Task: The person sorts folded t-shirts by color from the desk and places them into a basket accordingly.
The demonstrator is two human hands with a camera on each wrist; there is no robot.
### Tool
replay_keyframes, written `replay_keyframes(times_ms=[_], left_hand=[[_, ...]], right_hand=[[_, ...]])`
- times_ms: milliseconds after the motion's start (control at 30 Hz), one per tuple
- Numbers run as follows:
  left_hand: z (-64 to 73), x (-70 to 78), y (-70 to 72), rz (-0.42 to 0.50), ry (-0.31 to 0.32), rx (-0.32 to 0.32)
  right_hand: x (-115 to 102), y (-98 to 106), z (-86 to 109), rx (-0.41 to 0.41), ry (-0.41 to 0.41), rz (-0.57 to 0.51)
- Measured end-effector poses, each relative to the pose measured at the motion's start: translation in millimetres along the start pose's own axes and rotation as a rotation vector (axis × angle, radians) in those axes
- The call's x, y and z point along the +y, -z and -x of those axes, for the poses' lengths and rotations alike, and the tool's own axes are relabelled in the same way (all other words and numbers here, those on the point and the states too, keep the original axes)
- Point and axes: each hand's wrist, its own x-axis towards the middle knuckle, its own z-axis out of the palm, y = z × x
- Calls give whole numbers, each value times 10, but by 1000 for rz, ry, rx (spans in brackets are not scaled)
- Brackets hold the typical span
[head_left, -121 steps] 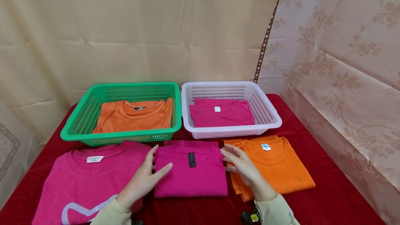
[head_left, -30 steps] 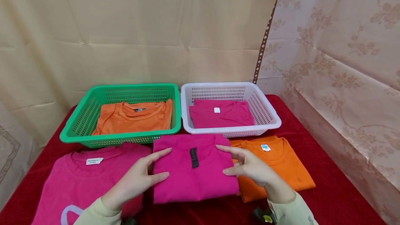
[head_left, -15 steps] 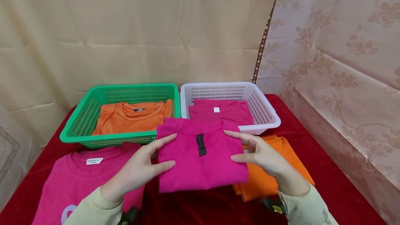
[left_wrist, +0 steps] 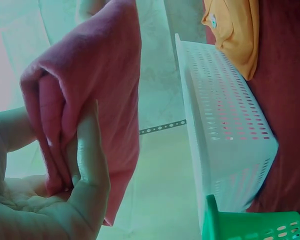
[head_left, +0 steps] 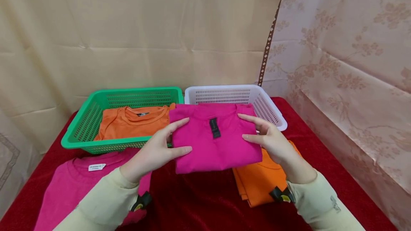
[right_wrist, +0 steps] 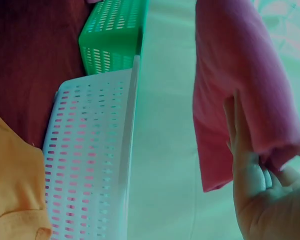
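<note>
A folded magenta T-shirt [head_left: 218, 149] with a black neck label hangs in the air between my hands, in front of the white basket [head_left: 273, 115] and hiding most of its inside. At its left edge my left hand [head_left: 157, 152] grips it, thumb on top and fingers underneath. My right hand [head_left: 273, 140] holds the right edge in the same way. Both wrist views show the folded layers of the T-shirt [left_wrist: 105, 90] pinched between thumb and fingers, well above the level of the basket rims.
The green basket [head_left: 77, 127] at back left holds a folded orange T-shirt [head_left: 138, 122]. Another magenta T-shirt [head_left: 74, 184] lies at front left, under my left forearm. A bright orange T-shirt [head_left: 257, 184] lies at right, partly behind my right arm. Red cloth [head_left: 196, 202] covers the table.
Both hands have taken hold of the middle magenta T-shirt and lifted it off the table. It has moved up, forward and slightly right, now overlapping the white basket in the head view.
</note>
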Motion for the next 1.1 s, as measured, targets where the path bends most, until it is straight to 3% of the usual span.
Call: replay_keyframes(times_ms=[233,433,600,833,1100], left_hand=[[-227,90,1,32,42,23],[-431,167,2,-22,52,70],[-614,195,-4,-9,71,54],[-834,201,-17,-4,119,65],[-1103,78,-75,-57,88,80]], right_hand=[[-99,90,-88,112,-21,-82],[-164,229,-224,187,-43,-77],[-234,357,-353,206,-42,-41],[-303,485,-539,222,-53,-83],[-238,632,-729,250,-50,-38]])
